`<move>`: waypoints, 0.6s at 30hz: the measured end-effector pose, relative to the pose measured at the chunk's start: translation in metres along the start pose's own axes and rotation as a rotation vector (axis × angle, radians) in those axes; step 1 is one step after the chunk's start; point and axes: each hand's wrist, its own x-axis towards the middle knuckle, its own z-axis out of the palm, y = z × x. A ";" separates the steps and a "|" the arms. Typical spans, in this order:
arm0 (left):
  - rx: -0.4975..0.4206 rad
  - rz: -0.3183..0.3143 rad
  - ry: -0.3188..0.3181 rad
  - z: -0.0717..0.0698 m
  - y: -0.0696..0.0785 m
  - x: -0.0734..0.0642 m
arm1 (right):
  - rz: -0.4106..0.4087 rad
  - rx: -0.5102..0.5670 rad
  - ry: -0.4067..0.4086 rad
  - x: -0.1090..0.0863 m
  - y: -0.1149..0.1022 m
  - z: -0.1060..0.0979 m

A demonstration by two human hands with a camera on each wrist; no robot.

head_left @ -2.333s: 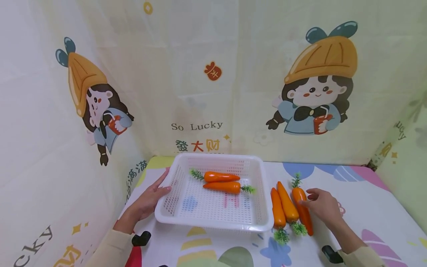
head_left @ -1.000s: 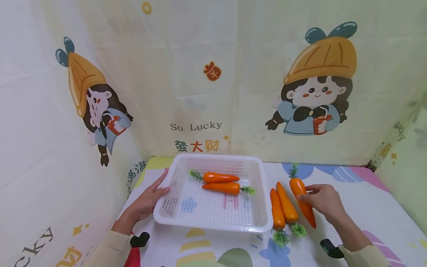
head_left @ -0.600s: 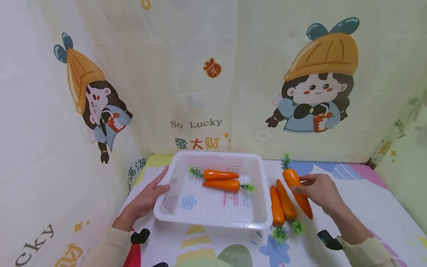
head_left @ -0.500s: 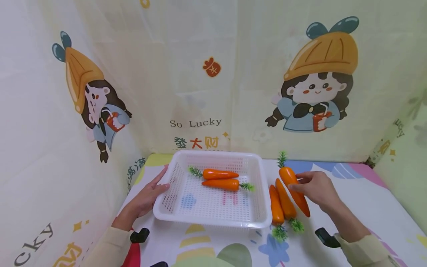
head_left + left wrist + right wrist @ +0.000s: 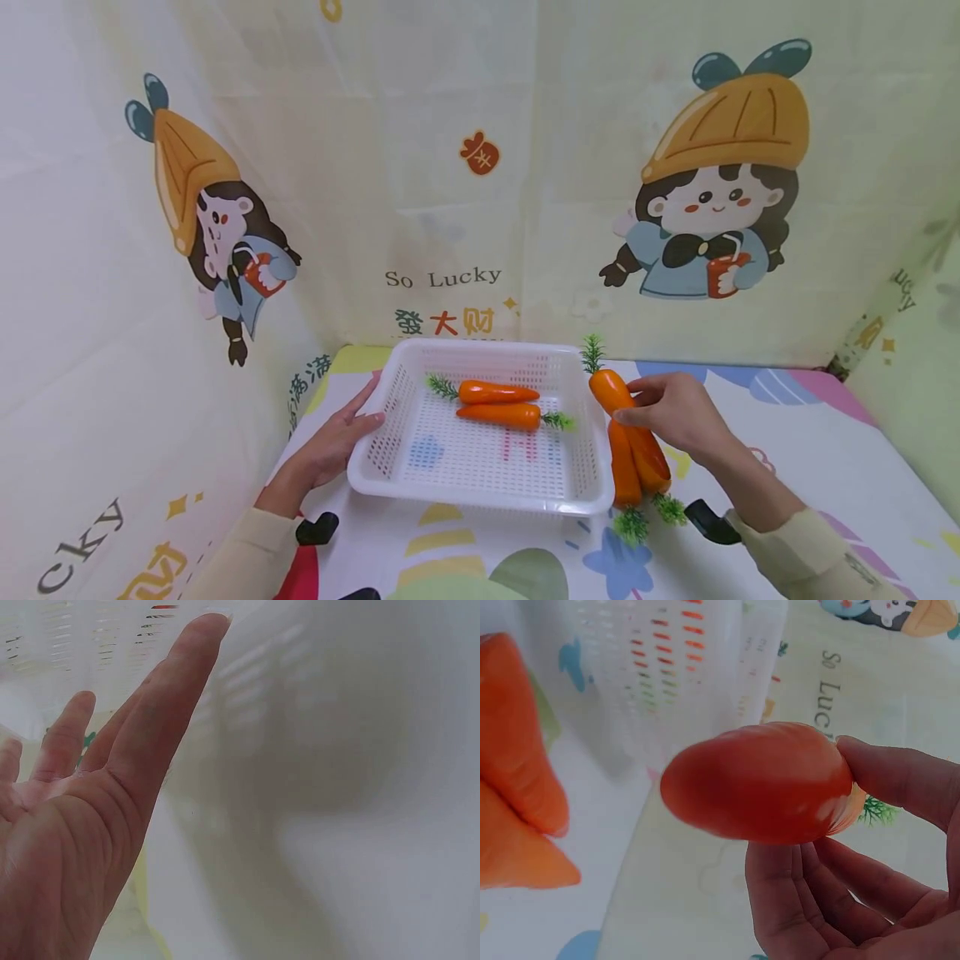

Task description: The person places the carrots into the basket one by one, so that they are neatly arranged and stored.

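My right hand [image 5: 678,415] pinches a toy carrot [image 5: 609,388] between thumb and fingers, just right of the white plastic basket [image 5: 480,493]. Its green top points away from me, near the basket's right rim. In the right wrist view the held carrot [image 5: 757,784] is raised, its tapered end toward the camera. Below it, two more carrots [image 5: 624,475] lie side by side on the table, partly hidden by the held one. Two carrots [image 5: 498,416] rest inside the basket. My left hand [image 5: 330,446] touches the basket's left side, thumb at the rim; its fingers [image 5: 64,746] look straight.
A patterned white cloth [image 5: 525,550] covers the table. Pale printed curtains [image 5: 540,208] enclose the back and both sides, with the back one close behind the basket.
My right hand has picked up the rightmost carrot from the table and carried it left toward the basket, over the other two. The left hand stays at the basket's left side.
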 end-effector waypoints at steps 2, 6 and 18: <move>0.003 0.004 -0.004 0.000 0.000 0.000 | -0.015 -0.006 -0.008 0.001 -0.006 0.003; -0.006 0.005 -0.006 -0.001 -0.001 0.000 | -0.049 -0.006 -0.036 0.005 -0.019 0.008; -0.027 0.011 -0.002 0.000 -0.004 0.003 | -0.133 -0.009 -0.095 0.018 -0.045 0.024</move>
